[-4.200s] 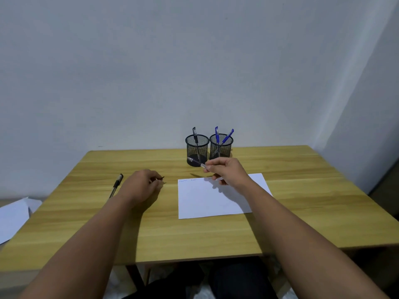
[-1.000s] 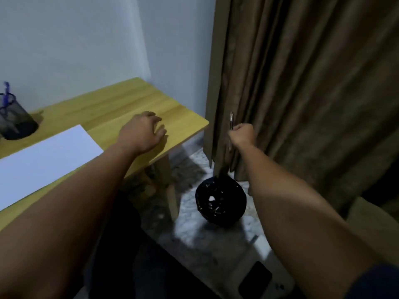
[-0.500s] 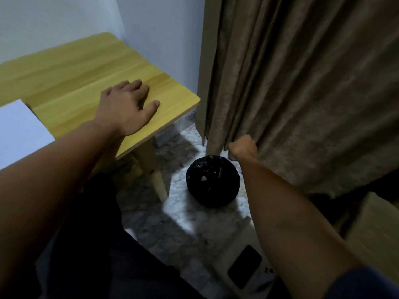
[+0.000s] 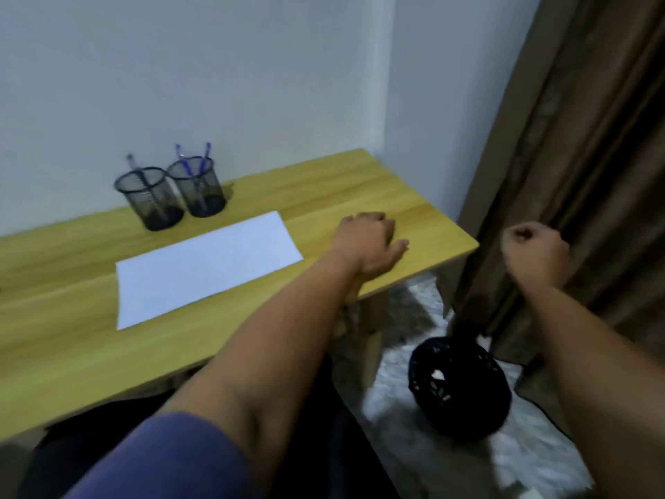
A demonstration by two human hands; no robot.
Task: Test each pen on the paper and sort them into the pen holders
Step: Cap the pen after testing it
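Our right hand (image 4: 532,255): fingers curled tight into a fist, nothing visible inside it — held in the air off the table's right end, in front of the brown curtain (image 4: 583,145) and above the black bin (image 4: 460,387) on the floor. No pen in either hand that we can see. Our guess: the hand is over the bin because rejects go there; bin contents too dark & blurred to confirm.

Left hand (image 4: 370,243): rests on the wooden table (image 4: 360,185) near its right front corner, fingers bent under, thumb sticking out to the right, gripping nothing. Prob. a brace while we lean right.

Paper (image 4: 205,268): white sheet lying flat mid-table, well left of the left hand, just in front of the holders. Any test marks too faint to see.

Two black mesh pen holders, touching side by side at the back by the wall. Left holder (image 4: 151,199) has one pen w/ a clear barrel; right holder (image 4: 198,187) has two blue pens (image 4: 185,167), leaning. So sorting looks partly done — blue kept apart from the other, we'd judge.

Next, as we read it: swing back to the table for another pen. None loose in view.
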